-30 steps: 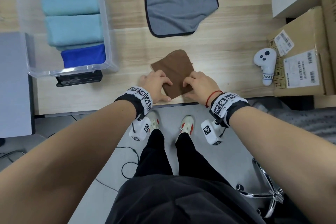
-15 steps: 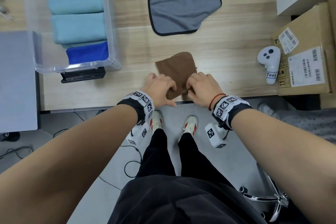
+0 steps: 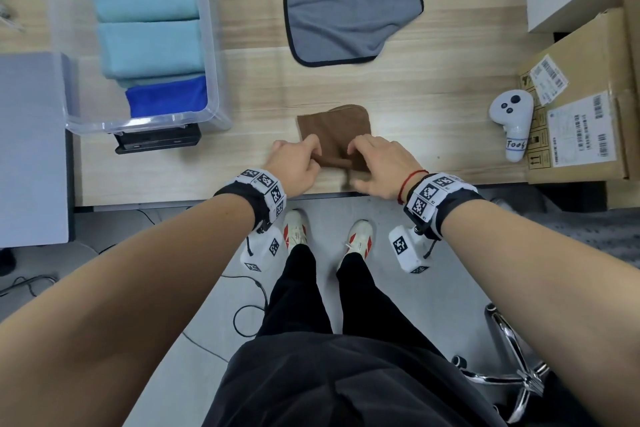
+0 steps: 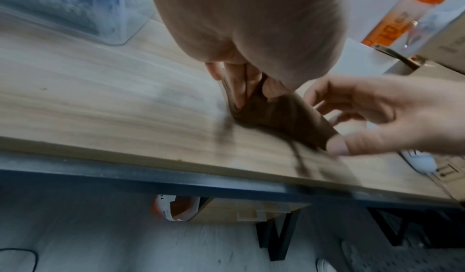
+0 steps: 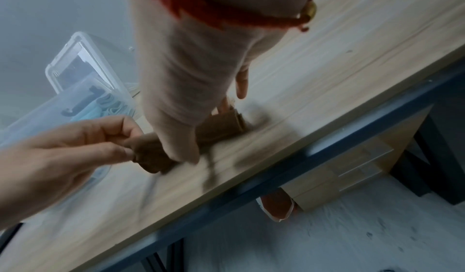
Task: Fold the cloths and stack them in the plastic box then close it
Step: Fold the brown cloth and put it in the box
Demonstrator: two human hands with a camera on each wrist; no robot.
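Head view has the brown cloth (image 3: 334,130) sitting bottom-centre of the tabletop, right at the near edge, already folded down small, with both hands on its near end. It's soft and light by the look of it, floppy, so I'd guess it sags or springs open if you only grab one corner; best bet is pinching the two near corners through all the layers and keeping the fold tight. That's pretty much what's going on: the left hand (image 3: 294,163) pinches the left near corner between thumb and fingers, and the right hand (image 3: 379,163) has fingers curled on the right near edge with the thumb under it. The box (image 3: 211,45) is upper left, open, with blue cloths inside. A grey cloth (image 3: 349,0) lies flat at top centre, not folded yet.
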